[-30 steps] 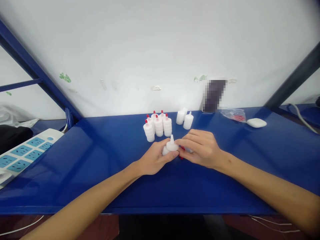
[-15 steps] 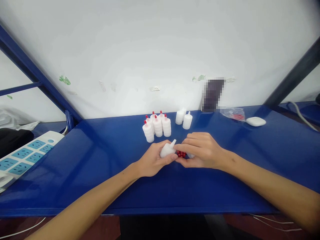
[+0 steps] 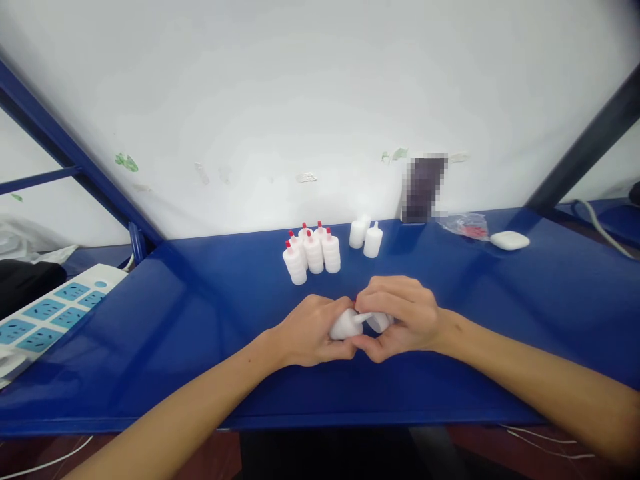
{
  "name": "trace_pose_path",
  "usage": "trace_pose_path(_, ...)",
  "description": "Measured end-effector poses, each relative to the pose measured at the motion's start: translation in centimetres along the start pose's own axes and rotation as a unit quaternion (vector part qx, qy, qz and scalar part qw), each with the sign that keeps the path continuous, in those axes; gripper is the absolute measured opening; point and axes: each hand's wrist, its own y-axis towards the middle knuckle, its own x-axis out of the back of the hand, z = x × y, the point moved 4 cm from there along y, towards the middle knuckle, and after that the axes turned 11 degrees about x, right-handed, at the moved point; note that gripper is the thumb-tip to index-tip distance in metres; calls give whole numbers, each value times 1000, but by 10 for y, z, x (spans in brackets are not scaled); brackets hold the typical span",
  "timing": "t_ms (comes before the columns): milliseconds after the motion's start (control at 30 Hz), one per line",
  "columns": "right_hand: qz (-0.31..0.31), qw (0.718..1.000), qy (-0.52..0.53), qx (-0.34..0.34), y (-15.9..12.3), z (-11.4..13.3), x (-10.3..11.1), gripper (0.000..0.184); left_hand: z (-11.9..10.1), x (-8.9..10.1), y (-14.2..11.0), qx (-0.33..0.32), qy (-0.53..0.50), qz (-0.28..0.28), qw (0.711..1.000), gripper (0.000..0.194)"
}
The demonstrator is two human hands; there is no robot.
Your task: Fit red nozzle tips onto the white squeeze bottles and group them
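Observation:
My left hand (image 3: 317,330) is closed round a white squeeze bottle (image 3: 347,325); the bottle is tipped, its nozzle pointing right. My right hand (image 3: 403,317) curls over a white rounded plastic piece (image 3: 381,323) right by that nozzle; the fingers hide most of it, so its kind is unclear. The fingertips of both hands meet or nearly meet. A speck of red shows between them. Just beyond stand several white squeeze bottles with red tips (image 3: 313,253). Farther right are a few white bottles without red tips (image 3: 373,243).
Along the wall are a pixelated dark panel (image 3: 424,189), a clear bag with red pieces (image 3: 470,229) and a white rounded case (image 3: 510,241). A power strip (image 3: 55,307) lies at the left. Blue posts frame the blue table (image 3: 210,293).
The bottle in my left hand has tipped from nozzle-up to nozzle-right. Both hands have come slightly nearer the front edge. The red beads seen between them are now mostly hidden.

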Motion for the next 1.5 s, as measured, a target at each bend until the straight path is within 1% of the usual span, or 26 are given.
trace_pose_path(100, 5, 1000, -3, -1, 2, 3, -2, 19, 1, -2, 0, -24, 19, -6, 1000, 29)
trace_pose_path(267, 7, 999, -30, 12, 2, 5, -4, 18, -1, -3, -2, -16, 16, 8, 1000, 27)
trace_pose_path(367, 11, 999, -42, 25, 1, 6, -4, 18, -3, -3, -3, -2, -23, 27, 999, 28)
trace_pose_path(467, 30, 996, -71, 35, 1, 8, -4, 19, -3, -3, -2, 0, -62, 35, 997, 20)
trace_pose_path(567, 52, 992, -103, 43, 4, 9, -4, 19, -4, -2, -1, -16, -30, 18, 999, 17)
trace_pose_path(667, 66, 991, -99, 63, 8, 12, -5, 20, -6, -1, 0, -28, 32, 2, 999, 19)
trace_pose_path(733, 77, 989, -98, 77, 9, 13, -6, 22, -8, 1, 1, -30, 60, 2, 998, 20)
trace_pose_path(833, 86, 985, -111, 100, 9, 16, -7, 25, -12, 3, 2, -28, 68, 7, 997, 20)
trace_pose_path(933, 95, 982, -124, 102, 9, 19, -9, 21, -15, 0, 2, -54, 65, 17, 996, 20)
trace_pose_path(1033, 104, 984, -124, 73, 10, 20, -13, 16, -16, -3, 2, -69, 53, 21, 996, 15)
trace_pose_path(1133, 96, 989, -101, 40, 10, 18, -14, 17, -13, -2, 1, -60, 17, 13, 998, 14)
trace_pose_path(1200, 87, 994, -66, 20, 10, 16, -11, 22, -11, 0, 0, -40, -10, 6, 999, 20)
trace_pose_path(1300, 92, 995, 27, -30, 11, 11, -3, 32, -6, 5, 0, 5, -19, -19, 1000, 29)
trace_pose_path(1367, 89, 988, 77, -102, 11, 3, 5, 32, -3, 9, -1, 31, -11, -47, 998, 33)
trace_pose_path(1400, 77, 981, 87, -154, 10, -2, 9, 29, -1, 10, -1, 44, -8, -60, 997, 35)
trace_pose_path(1500, -6, 945, 111, -308, 2, -20, 16, 14, 6, 13, -3, 75, -3, -87, 993, 34)
